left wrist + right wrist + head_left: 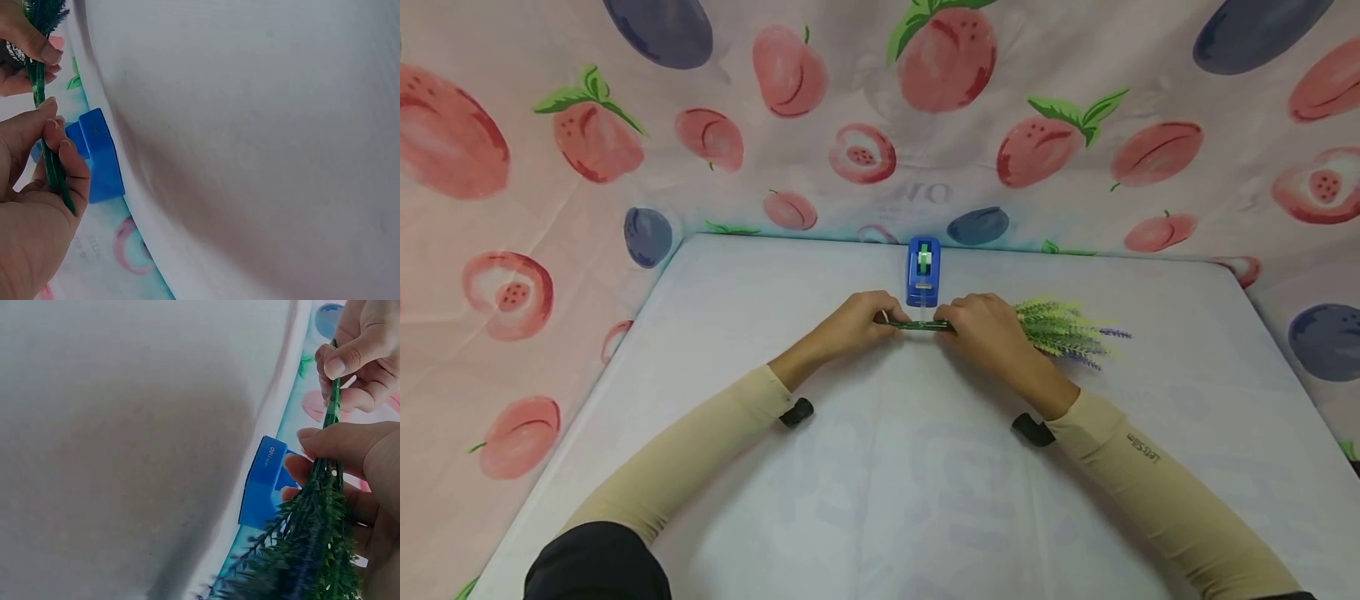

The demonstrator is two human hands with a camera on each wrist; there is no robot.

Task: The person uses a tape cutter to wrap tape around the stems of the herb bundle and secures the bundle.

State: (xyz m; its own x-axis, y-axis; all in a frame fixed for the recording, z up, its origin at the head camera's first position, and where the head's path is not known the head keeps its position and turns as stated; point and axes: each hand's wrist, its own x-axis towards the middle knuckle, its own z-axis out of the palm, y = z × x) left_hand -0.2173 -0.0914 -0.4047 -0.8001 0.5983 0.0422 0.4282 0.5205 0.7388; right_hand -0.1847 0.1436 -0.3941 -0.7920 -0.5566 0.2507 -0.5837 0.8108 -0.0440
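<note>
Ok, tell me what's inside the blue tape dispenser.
Inside the blue tape dispenser, a green piece, probably a tape core, shows from above; the lower interior is covered, so I can't tell what else it holds.

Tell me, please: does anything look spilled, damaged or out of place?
Nothing stands out: the tape dispenser sits straight near the far table edge, and the left hand and right hand hold the flower stems.

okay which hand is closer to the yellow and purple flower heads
Right. The right hand grips the stems close beside the flower heads; the left hand holds them farther off, toward their opposite end.
</note>
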